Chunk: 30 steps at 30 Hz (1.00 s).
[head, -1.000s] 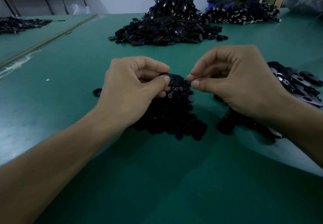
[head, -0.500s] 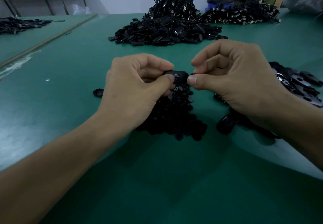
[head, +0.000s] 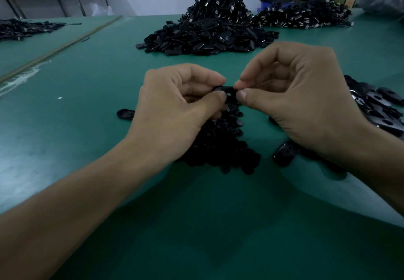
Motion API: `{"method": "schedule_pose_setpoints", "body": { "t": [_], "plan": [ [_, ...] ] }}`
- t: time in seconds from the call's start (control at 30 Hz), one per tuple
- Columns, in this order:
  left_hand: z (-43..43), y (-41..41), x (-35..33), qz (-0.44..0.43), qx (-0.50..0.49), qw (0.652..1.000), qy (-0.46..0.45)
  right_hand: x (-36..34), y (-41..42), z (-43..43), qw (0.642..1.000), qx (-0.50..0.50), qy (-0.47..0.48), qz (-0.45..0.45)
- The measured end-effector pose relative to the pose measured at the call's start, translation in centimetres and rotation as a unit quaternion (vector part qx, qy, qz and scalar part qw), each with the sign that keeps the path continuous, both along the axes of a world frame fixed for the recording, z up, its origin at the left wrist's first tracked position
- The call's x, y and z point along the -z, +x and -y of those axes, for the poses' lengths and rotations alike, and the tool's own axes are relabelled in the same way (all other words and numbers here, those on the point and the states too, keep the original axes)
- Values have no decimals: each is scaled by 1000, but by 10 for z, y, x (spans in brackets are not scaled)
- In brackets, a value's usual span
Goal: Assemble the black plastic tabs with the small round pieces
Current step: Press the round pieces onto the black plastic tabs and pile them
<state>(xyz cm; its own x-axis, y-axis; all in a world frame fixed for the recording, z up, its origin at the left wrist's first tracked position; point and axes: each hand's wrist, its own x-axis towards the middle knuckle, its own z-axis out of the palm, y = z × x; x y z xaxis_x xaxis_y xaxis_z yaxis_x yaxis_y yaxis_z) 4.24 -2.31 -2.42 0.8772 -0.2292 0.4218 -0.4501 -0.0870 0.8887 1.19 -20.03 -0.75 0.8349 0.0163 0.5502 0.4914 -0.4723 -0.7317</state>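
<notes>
Both left hand (head: pixel 175 113) and right hand (head: pixel 301 96) are pinching one black tab (head: pixel 229 90).
It is lying crosswise, long axis left to right, ends between thumbs and forefingers.

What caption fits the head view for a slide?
Left hand and right hand pinch a black tab above round pieces on a green table.

left hand (head: pixel 175 109): fingers curled, thumb and forefinger pinch black tab (head: pixel 228 91) | right hand (head: pixel 301 98): curled, pinches tab's right end | both hands meet mid-scene
</notes>
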Motion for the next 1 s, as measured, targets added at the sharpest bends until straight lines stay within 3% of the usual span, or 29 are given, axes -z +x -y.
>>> {"method": "schedule_pose_setpoints", "body": {
  "t": [0.67, 1.0],
  "plan": [
    [4, -4, 0, 30, 17, 999, 12, -5, -4, -3, 1000, -3, -31, -5],
    [8, -9, 1, 136, -52, 984, 101, -2, -7, -11, 998, 59, -10, -3]
  ]
}}
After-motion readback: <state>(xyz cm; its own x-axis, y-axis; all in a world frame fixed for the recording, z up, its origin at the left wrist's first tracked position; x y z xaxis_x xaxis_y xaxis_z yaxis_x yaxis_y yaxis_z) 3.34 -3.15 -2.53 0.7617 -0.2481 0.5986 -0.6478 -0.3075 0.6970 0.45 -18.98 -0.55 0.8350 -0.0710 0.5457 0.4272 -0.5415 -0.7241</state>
